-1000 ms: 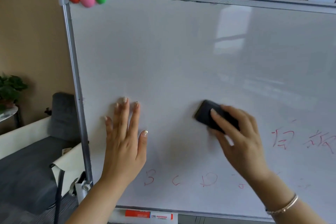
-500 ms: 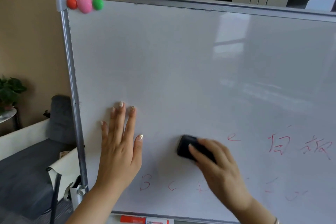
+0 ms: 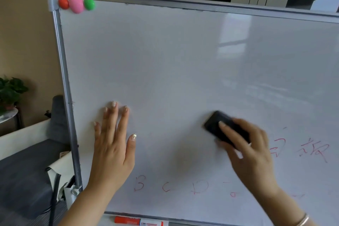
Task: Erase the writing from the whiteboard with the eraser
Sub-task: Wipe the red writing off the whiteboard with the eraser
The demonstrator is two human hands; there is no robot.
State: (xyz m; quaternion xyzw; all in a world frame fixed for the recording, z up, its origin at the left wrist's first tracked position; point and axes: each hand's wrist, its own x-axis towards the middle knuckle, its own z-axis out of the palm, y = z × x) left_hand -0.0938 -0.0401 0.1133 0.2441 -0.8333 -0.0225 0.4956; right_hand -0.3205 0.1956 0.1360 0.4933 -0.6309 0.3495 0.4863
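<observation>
Here, the right hand (image 3: 253, 158) grips the eraser (image 3: 212, 126), fingers (image 3: 230, 134) curled over it; red writing (image 3: 313, 149) lies just right of them and below.

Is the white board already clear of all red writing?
No, red marker writing shows along the bottom of the white metal-framed whiteboard and to the right of the black rectangular eraser in the right hand.

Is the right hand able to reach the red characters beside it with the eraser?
Probably yes: the right hand grips the eraser on the whiteboard; the red characters lie close, nothing between.
</observation>
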